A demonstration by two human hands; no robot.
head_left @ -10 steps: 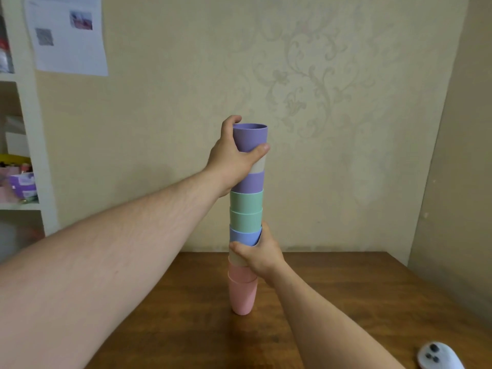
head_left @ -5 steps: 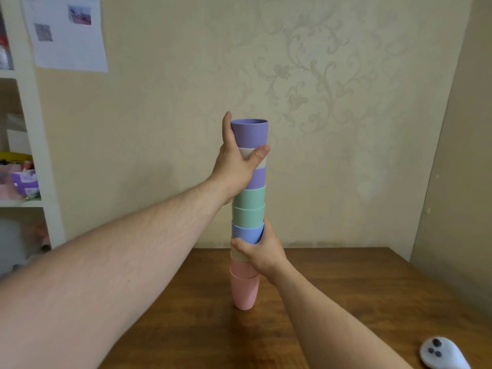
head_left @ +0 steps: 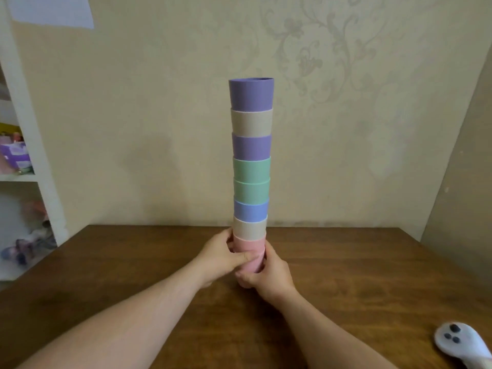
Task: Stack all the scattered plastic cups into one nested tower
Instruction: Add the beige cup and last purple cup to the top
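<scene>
Eight cups show as coloured bands in the tower (head_left: 251, 166), which stands upright on the wooden table (head_left: 359, 275) with a purple cup (head_left: 251, 94) on top and a pink cup (head_left: 250, 249) at the base. No loose cup is in view, so the stacking itself looks finished, and the step in hand reads as steadying or settling the column. The left hand (head_left: 221, 258) wraps the pink cup from its side, thumb laid across the front; the right hand (head_left: 269, 275) cups the foot of the tower from the other side, fingers curled around it. Both are clasped on the base, not clenched hard as far as can be judged. Next comes a slow, even letting go, since so tall a column could tip. A white controller (head_left: 460, 344) lies well apart.
</scene>
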